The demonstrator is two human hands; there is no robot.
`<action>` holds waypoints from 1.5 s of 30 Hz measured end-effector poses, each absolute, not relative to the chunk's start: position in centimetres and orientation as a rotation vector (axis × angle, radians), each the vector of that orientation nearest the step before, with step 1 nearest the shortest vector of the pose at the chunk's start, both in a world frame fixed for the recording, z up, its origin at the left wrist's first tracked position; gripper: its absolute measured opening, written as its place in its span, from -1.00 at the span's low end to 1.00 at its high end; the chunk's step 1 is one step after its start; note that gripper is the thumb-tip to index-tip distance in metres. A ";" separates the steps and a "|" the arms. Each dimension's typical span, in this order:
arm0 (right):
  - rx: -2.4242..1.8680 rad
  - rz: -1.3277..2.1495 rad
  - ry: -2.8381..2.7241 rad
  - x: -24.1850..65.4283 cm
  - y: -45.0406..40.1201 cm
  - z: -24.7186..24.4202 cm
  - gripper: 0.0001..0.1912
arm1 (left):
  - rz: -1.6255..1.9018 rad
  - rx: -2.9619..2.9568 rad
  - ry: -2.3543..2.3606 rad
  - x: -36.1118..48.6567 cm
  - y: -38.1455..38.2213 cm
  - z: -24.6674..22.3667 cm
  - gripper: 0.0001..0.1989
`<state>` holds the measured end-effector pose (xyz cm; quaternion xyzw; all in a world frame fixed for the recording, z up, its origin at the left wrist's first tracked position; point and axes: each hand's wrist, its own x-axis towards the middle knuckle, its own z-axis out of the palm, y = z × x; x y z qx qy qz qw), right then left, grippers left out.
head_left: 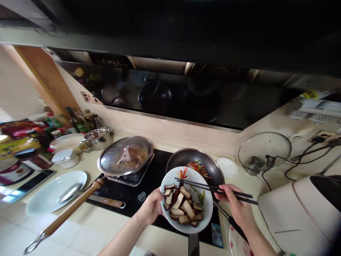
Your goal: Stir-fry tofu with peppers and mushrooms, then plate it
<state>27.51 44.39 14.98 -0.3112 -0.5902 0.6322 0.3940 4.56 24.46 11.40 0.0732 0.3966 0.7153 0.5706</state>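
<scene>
Left hand [152, 209]: closed on the left rim of the bowl, lower centre of the frame; the far fingers are hidden beneath it.
Right hand [237, 204]: seen at lower right, with the chopsticks [197, 184] pinched between pressed-together fingers.
Bowl [207, 213]: held in front of the pan; brown-edged slices [188, 209] are contained, with red strips [183, 173] at its far side and green pieces [201, 199] toward its right.
Chopsticks to slices: the long axis is laid across the far half of the bowl, from the right hand to tips at its upper left; the tips are placed near the red strips and just beyond the slices. Whether anything is pinched by them cannot be told.
Plate [37, 199]: located at lower left, with a spoon [70, 192] rested on it.
Pan [213, 165]: partly hidden by the bowl, right of centre; cut vegetables [198, 167] are held inside.
Covered pan [106, 156]: set left of centre, its wooden handle [71, 206] directed to lower left.
Bottles [78, 124]: grouped at left, beyond the plate.
</scene>
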 end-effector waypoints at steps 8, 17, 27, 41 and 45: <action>-0.824 1.501 -1.345 28.7 46.6 14.8 -0.63 | 1.694 0.157 0.900 4.1 23.8 10.4 -0.51; -0.879 1.568 -1.321 30.1 45.2 14.5 -0.63 | 1.705 0.182 0.967 3.7 23.3 11.8 -0.53; -1.005 1.560 -1.384 34.0 47.2 15.2 -0.63 | 1.713 0.185 1.031 2.8 22.5 11.8 -0.44; -0.845 1.473 -1.488 31.7 45.6 14.4 -0.67 | 1.724 0.141 1.088 3.3 22.4 12.1 -0.48; -0.869 1.492 -1.535 31.9 45.1 15.2 -0.66 | 1.745 0.132 1.103 3.2 22.1 12.0 -0.48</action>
